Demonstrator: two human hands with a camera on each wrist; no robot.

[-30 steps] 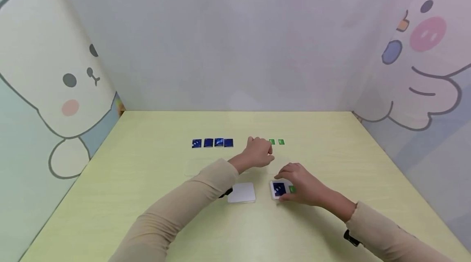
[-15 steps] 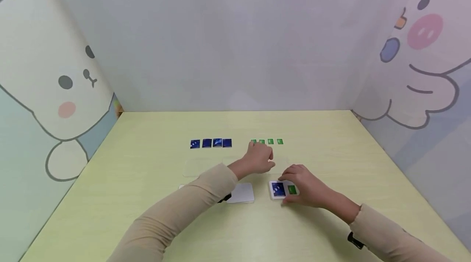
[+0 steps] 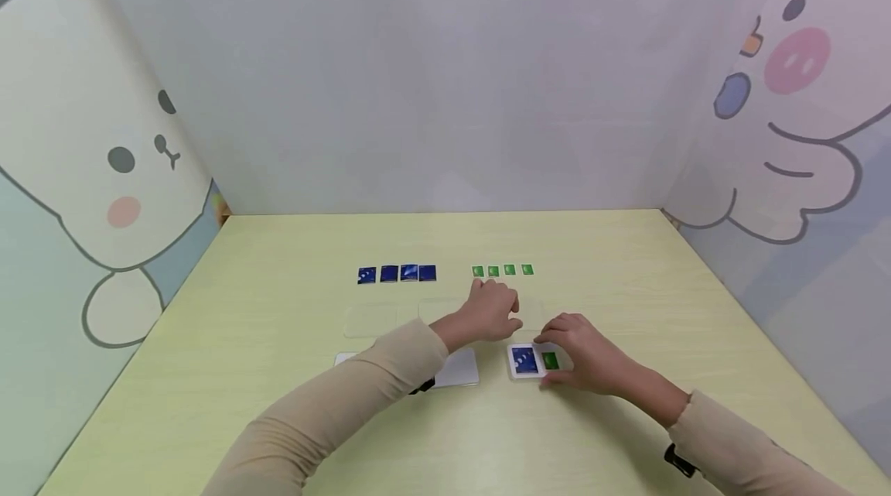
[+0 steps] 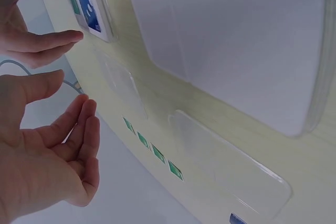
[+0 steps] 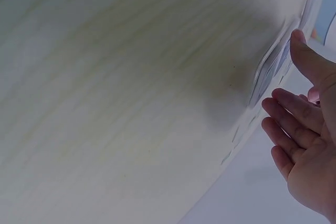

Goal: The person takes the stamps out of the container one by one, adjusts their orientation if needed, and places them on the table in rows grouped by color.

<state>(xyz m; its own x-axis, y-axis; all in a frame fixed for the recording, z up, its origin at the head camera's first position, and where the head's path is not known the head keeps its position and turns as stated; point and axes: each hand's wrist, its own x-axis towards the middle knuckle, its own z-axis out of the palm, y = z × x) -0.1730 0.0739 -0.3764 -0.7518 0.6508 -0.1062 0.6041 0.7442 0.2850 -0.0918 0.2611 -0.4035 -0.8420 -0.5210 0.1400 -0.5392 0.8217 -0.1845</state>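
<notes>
My left hand (image 3: 483, 312) hovers over the middle of the table, fingers loosely curled and holding nothing; its palm (image 4: 44, 156) shows in the left wrist view. My right hand (image 3: 585, 353) is spread at the right end of a small clear case (image 3: 513, 372), thumb and fingertips close to its edges. In the case lies a white card bearing a blue square (image 3: 525, 360) and a green square (image 3: 551, 360). Behind the hands, several blue squares (image 3: 408, 273) form a row, and several smaller green squares (image 3: 493, 271) form another to their right.
Flat clear plastic covers (image 3: 371, 320) lie between the rows and my arms. A white rounded stack (image 3: 461, 369) sits left of the case, partly under my left sleeve (image 3: 348, 403). Grey fabric (image 3: 445, 94) walls the table's far edge.
My left hand has drawn back toward me from the green squares, uncovering the whole row. My right hand has slid right, away from the card's blue and green squares, showing more of the case.
</notes>
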